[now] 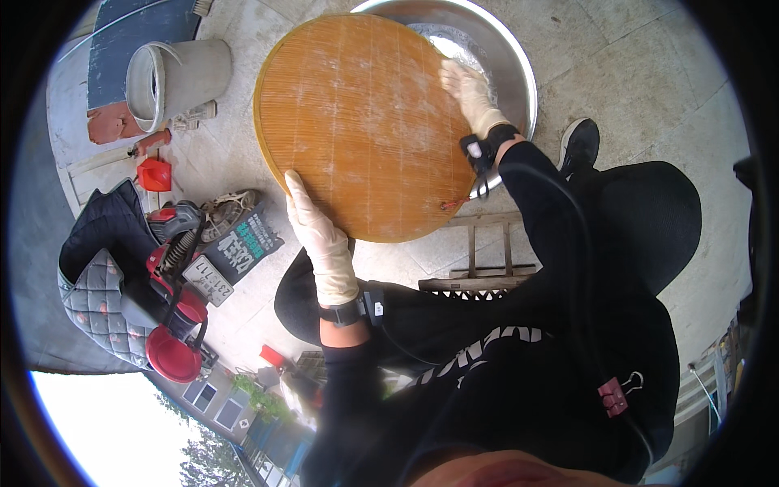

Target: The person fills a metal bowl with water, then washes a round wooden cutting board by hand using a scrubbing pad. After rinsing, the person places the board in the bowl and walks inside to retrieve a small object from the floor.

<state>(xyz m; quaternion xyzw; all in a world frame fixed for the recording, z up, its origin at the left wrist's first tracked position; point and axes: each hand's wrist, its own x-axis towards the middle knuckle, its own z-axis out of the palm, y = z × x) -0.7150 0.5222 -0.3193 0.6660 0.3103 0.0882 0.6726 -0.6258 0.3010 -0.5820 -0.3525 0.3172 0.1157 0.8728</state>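
Note:
A round, flat orange-brown slatted tray (365, 128) with whitish smears is tilted up in front of me. My left hand (313, 234), in a pale glove, grips its lower left rim, the thumb side lying along the edge. At its upper right rim is my right hand (467, 91), also gloved, with curled fingers at the edge; whether it holds a cloth or brush is hidden. Behind the tray stands a wide shiny metal basin (517, 67) with sudsy water (453, 45) in it, partly covered by the tray. A red string (453, 205) hangs at the tray's lower right.
A whitish plastic bucket (195, 76) lies on its side at upper left, near a red scoop (154, 175). A red scooter (179, 292) with a quilted cover (109, 298) stands at left. A wooden ladder-like frame (471, 283) lies below the tray, by my legs.

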